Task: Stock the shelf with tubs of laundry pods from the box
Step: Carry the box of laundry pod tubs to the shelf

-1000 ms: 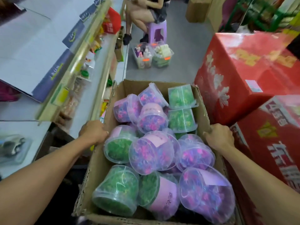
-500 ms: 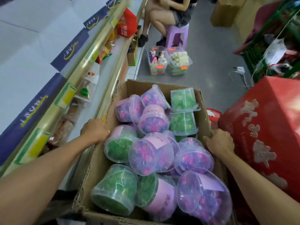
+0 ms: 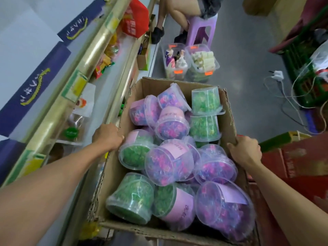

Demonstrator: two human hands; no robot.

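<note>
Left hand (image 3: pixel 107 136) and right hand (image 3: pixel 245 151) clamp the box (image 3: pixel 229 110) walls — tubs (image 3: pixel 168 166) piled inside, shelf (image 3: pixel 99 50) left.

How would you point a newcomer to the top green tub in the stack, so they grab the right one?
Find the open cardboard box between the person's hands. In its far right corner two green tubs sit stacked upside down; take the upper tub. Its neighbours to the left are purple and lie tilted.
</note>
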